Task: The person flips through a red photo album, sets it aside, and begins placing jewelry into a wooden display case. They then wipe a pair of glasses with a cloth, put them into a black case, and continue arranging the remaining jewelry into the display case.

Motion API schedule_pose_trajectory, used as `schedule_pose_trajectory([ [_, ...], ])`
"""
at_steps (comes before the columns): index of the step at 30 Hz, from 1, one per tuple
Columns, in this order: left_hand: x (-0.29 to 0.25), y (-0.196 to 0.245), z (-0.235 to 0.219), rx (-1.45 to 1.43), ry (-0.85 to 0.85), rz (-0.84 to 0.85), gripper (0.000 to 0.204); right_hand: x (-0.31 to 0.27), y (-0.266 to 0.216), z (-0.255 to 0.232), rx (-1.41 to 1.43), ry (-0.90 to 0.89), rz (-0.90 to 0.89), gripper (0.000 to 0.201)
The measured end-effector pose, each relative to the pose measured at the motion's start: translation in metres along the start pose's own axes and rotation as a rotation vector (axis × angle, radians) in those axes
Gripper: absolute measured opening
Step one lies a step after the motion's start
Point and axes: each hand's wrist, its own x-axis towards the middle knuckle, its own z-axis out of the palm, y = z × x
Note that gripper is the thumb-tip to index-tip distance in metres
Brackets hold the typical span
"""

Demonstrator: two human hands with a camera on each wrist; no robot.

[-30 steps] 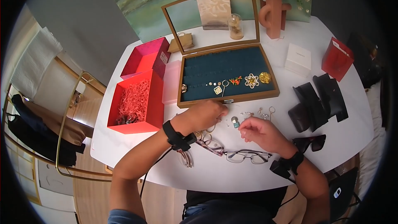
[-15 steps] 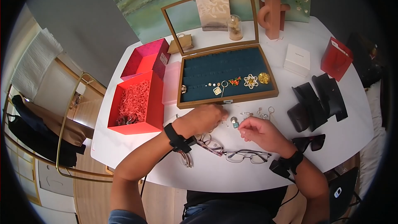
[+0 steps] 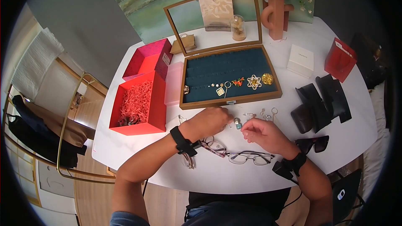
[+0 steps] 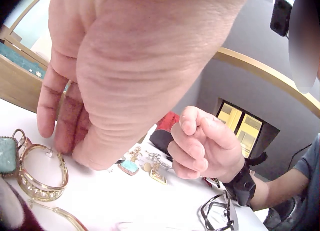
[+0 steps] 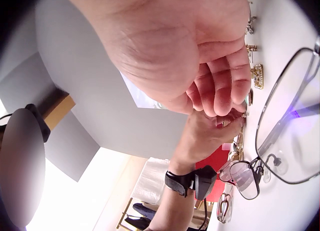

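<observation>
My left hand [image 3: 210, 122] reaches down to the white table just in front of the jewelry display case [image 3: 230, 100], fingers bent and fingertips at the tabletop. Its pinch point is hidden, so I cannot tell whether it holds a small piece. Beside those fingers, in the left wrist view, lie a gold bangle [image 4: 64, 183] and a square green stone piece [image 4: 7, 156]. My right hand [image 3: 264, 134] hovers over the table, fingers loosely curled with nothing in them. Between the hands is a turquoise pendant [image 3: 238, 126]. Brooches, including a white flower brooch [image 3: 254, 82], sit on the case's dark green lining.
Eyeglasses [image 3: 250, 157] lie close to the table's front edge, with sunglasses [image 3: 312, 144] to the right. Black glasses cases [image 3: 310, 108] stand nearby. At left is a red box [image 3: 155, 115] of shredded paper. A white box [image 3: 300, 60] and red bag [image 3: 340, 59] stand back right.
My left hand has shifted slightly right and toward me, uncovering small jewelry on its left side. The right hand has stayed in place.
</observation>
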Motion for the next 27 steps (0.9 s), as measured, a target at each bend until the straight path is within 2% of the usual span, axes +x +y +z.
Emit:
schedule_pose_trajectory([
  [8,-0.001,0.004,-0.006,0.001,-0.024,-0.023,0.008,0.0,0.0,0.001,0.011,0.002,-0.01,0.014],
  [10,0.0,0.004,-0.006,-0.004,0.007,0.025,0.006,-0.001,-0.001,0.001,-0.011,0.002,-0.006,0.014],
  [20,0.003,0.0,0.002,0.087,-0.023,0.034,0.004,0.0,-0.002,0.002,0.02,0.025,0.002,0.012],
  [23,0.002,-0.003,-0.007,0.01,-0.053,0.001,0.006,-0.001,-0.003,0.002,0.041,0.023,-0.005,0.012],
  [25,0.003,-0.005,-0.017,-0.176,-0.033,-0.084,0.008,-0.001,-0.004,0.002,0.022,0.024,-0.003,0.012],
  [26,0.003,-0.004,-0.023,-0.176,-0.034,-0.084,0.008,-0.001,-0.003,0.002,0.023,0.025,-0.003,0.012],
  [27,0.003,-0.002,-0.03,-0.301,-0.012,-0.094,0.009,0.0,-0.001,0.002,0.012,0.033,-0.017,0.013],
])
